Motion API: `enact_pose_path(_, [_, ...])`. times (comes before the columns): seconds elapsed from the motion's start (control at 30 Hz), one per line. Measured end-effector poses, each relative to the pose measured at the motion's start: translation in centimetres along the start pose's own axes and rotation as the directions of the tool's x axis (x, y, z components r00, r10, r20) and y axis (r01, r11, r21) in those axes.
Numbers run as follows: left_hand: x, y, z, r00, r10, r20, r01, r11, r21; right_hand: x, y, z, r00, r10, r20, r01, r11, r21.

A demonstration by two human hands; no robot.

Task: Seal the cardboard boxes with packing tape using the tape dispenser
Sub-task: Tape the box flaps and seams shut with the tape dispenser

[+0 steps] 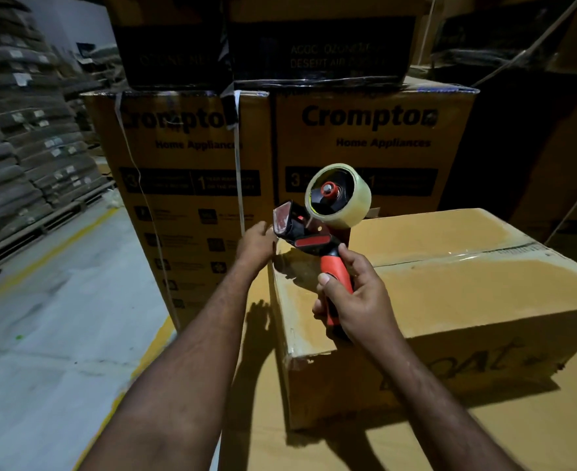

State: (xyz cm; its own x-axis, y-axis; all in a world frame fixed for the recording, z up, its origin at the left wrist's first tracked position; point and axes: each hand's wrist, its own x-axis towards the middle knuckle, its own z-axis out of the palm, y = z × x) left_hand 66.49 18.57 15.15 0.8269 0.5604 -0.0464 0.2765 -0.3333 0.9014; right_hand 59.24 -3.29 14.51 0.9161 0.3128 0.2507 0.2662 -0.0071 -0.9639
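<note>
A brown cardboard box (450, 300) lies in front of me on top of another carton, with clear tape along its top seam. My right hand (355, 297) grips the red handle of the tape dispenser (317, 226) and holds it tilted above the box's near left corner. A roll of clear tape (339, 197) sits on the dispenser. My left hand (256, 243) reaches to the dispenser's front blade end at the box's far left corner. Its fingers are curled there, and whether they pinch the tape end cannot be told.
Tall yellow Crompton cartons (191, 185) stand just behind the box, with darker cartons (317, 45) stacked on them. A lower carton (484, 436) supports the box. Grey floor with a yellow line (59, 300) opens to the left, beside pallets of stacked sacks (18, 147).
</note>
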Motion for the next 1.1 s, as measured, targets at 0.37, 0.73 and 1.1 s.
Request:
enact_pose_path(0.37, [3.5,1.2,0.3,0.974,-0.134,0.184,0.159,0.979,-0.127,-0.3,0.0,0.2,1.0,0.004,0.019,-0.002,0.998,-0.056])
enact_pose_path(0.73, [-0.6,0.2,1.1,0.968,-0.228,0.108,0.252,0.87,-0.423,-0.6,-0.4,1.3,0.987,-0.162,-0.018,0.15,0.945,-0.291])
enact_pose_path(1.1, [-3.3,-0.9,1.7,0.973,-0.167,0.161,0.228,0.815,-0.532,-0.9,-0.3,1.1,0.982,-0.188,-0.033,0.167,0.929,-0.33])
